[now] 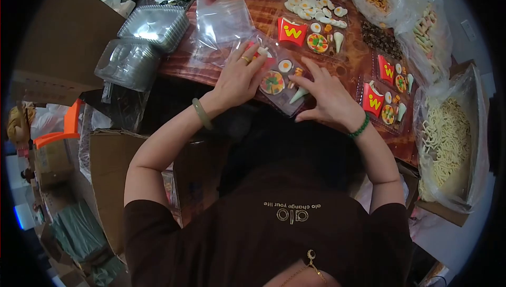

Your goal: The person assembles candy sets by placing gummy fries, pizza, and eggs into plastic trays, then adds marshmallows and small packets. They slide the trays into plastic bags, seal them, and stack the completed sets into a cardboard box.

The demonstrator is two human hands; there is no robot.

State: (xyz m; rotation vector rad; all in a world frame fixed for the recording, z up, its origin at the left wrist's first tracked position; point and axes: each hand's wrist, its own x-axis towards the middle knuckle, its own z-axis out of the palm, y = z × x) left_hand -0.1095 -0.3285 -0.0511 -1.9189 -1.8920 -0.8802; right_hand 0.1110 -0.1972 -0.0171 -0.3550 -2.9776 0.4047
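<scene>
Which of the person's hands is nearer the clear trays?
Left. The left hand is right of the trays; the right hand is farther right, beyond the left one.

White-and-orange egg (285,66), pale-green cone (299,95), streaked red-brown tabletop (182,66)

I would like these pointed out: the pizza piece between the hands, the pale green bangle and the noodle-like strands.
Pizza piece (272,82): head view, middle of its round top.
Pale green bangle (199,112): head view, outer side of its band.
Noodle-like strands (447,138): head view, middle of the pile.
</scene>
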